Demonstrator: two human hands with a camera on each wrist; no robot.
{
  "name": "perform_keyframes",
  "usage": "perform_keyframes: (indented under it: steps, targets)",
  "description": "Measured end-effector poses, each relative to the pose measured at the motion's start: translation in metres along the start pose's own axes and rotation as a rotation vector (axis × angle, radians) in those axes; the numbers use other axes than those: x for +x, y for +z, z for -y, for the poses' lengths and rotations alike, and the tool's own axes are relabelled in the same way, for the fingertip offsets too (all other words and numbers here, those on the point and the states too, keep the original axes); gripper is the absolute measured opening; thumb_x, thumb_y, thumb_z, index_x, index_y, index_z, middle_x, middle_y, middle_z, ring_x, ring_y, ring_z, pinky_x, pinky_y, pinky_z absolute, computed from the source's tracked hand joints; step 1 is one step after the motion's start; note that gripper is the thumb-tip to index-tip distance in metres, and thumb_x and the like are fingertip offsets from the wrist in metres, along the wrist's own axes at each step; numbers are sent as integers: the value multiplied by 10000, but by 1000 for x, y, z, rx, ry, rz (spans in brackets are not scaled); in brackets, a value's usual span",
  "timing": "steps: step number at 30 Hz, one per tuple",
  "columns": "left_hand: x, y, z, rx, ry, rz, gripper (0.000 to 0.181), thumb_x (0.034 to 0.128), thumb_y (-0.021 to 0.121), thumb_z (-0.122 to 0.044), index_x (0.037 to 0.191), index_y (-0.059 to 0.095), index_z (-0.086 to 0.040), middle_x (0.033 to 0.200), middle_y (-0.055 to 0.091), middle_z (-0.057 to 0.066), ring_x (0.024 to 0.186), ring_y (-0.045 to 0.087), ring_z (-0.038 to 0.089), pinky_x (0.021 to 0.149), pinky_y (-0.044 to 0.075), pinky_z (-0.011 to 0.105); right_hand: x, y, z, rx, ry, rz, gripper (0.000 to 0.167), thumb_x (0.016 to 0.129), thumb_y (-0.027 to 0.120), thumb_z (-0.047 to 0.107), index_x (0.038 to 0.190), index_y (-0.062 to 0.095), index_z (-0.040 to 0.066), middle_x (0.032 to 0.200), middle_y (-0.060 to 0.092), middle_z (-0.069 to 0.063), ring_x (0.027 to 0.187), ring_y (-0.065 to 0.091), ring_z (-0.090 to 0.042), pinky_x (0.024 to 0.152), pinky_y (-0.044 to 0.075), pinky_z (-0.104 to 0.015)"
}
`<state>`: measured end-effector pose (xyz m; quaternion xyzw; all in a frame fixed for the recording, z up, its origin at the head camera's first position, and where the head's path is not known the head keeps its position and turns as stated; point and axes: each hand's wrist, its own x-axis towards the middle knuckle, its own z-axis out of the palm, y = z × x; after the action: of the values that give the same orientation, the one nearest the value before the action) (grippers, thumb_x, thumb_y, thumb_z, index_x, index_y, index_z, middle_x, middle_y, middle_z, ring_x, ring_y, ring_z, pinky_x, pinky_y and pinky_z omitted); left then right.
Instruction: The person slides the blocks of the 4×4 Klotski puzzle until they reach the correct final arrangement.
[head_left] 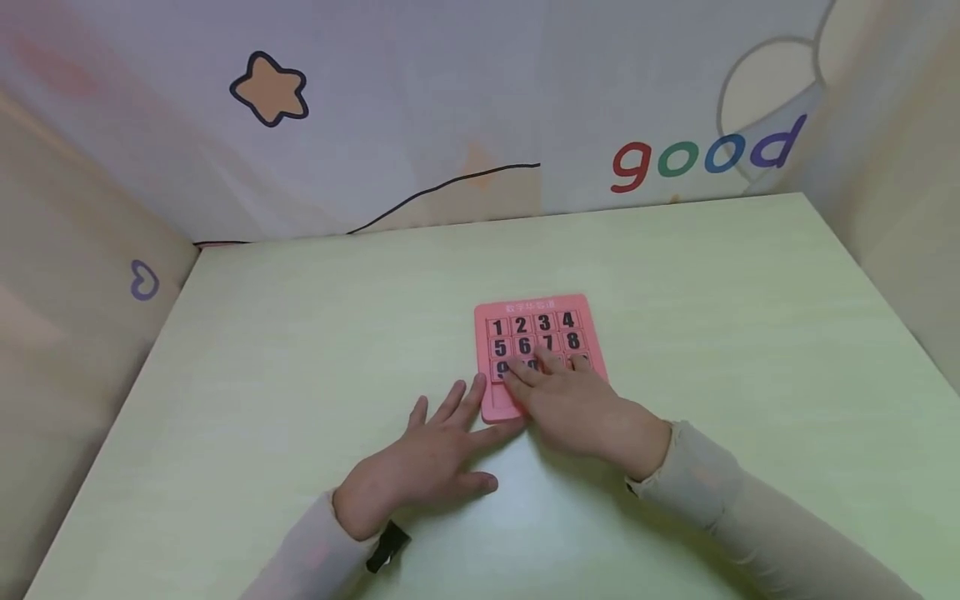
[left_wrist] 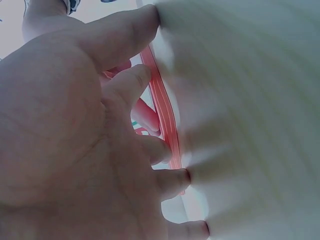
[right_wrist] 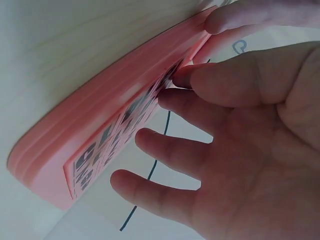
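A pink sliding number puzzle (head_left: 483, 333) lies flat on the table. Its top rows read 1 to 4 and 5 to 8; in the third row the 9 shows, and fingers cover most of the rest. Below the 9, bare pink frame is visible. My left hand (head_left: 420, 467) is spread at the lower left corner, fingertips at the puzzle's left and near edges. Over the lower right of the tiles lies my right hand (head_left: 588, 412), its fingers extended. In the right wrist view the thumb and index fingertips of that hand (right_wrist: 235, 130) meet the tile face.
The pale green table (head_left: 315, 333) surrounds the puzzle. Behind it stands a printed backdrop (head_left: 420, 100) with a star and the word "good", and fabric walls flank both sides. A black strap end (head_left: 388, 546) hangs at the left wrist.
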<state>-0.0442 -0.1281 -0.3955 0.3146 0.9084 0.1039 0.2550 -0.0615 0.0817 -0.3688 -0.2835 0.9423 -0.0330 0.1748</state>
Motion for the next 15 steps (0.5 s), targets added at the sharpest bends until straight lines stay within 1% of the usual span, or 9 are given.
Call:
perform_keyframes:
  steps: [5, 11, 15]
  targets:
    - [0, 4, 0, -9, 2, -3, 710, 970, 641, -464, 1576, 272, -476, 1685, -70, 99, 1522, -44, 382, 1116, 50, 718, -5, 1, -7, -17, -36, -8, 569, 995, 573, 143, 1543, 430, 91, 1615, 340, -85, 1475, 241, -434, 1092, 274, -675]
    - [-1, 4, 1, 1, 2, -10, 702, 969, 642, -464, 1574, 286, -474, 1685, -66, 110, 1526, -45, 366, 1122, 67, 709, -26, 2, -16, -32, -84, -57, 542, 972, 587, 68, 1505, 489, 75, 1575, 412, -100, 1448, 304, -440, 1045, 340, -681]
    - [-1, 1, 1, 7, 6, -20, 704, 974, 637, -461, 1578, 275, -471, 1683, -78, 109, 1524, -52, 369, 1122, 59, 708, -37, 4, -18, -15, -105, -61, 514, 968, 572, 37, 1478, 522, 62, 1565, 426, -102, 1446, 299, -454, 1025, 347, -698]
